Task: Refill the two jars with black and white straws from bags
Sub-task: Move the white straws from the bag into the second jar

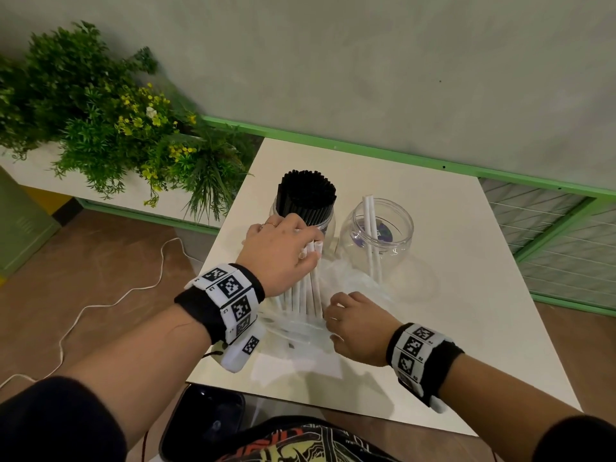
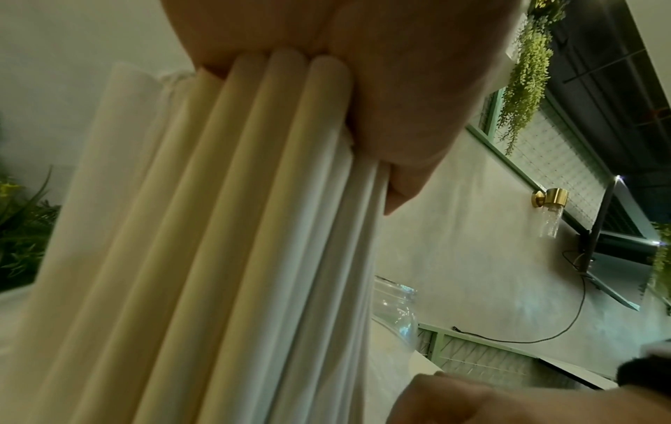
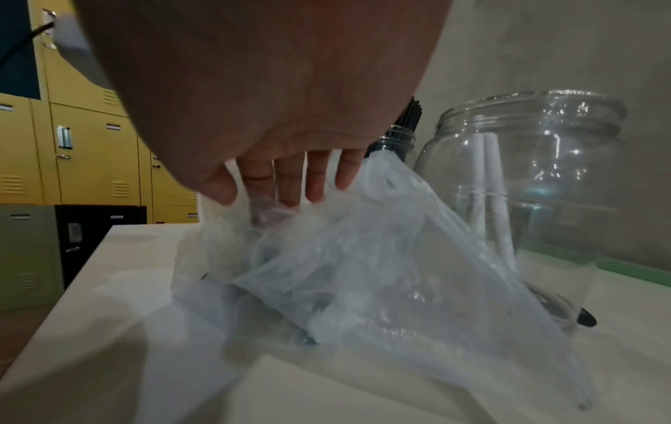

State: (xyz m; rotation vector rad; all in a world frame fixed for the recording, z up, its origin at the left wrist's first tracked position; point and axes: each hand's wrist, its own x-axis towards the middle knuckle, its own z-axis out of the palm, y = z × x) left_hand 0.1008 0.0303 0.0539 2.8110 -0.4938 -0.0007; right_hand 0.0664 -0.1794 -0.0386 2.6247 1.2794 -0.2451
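Note:
My left hand (image 1: 301, 253) grips the upper part of a bundle of white straws (image 1: 308, 288), which stands tilted with its lower end inside a clear plastic bag (image 1: 300, 335). In the left wrist view the white straws (image 2: 236, 229) fill the frame under my fingers (image 2: 406, 149). My right hand (image 1: 335, 316) holds the bag low, near the straws' base; its fingers (image 3: 290, 183) curl into the crumpled bag (image 3: 363, 258). Behind stand a jar packed with black straws (image 1: 308, 195) and a clear jar (image 1: 383, 228) holding two white straws (image 1: 371, 228).
The small white table (image 1: 450, 311) has bare surface on the right and front. A planter of green plants (image 1: 116, 128) stands at the left, a green-framed mesh panel (image 1: 550, 221) at the right. Yellow lockers (image 3: 90, 143) show in the right wrist view.

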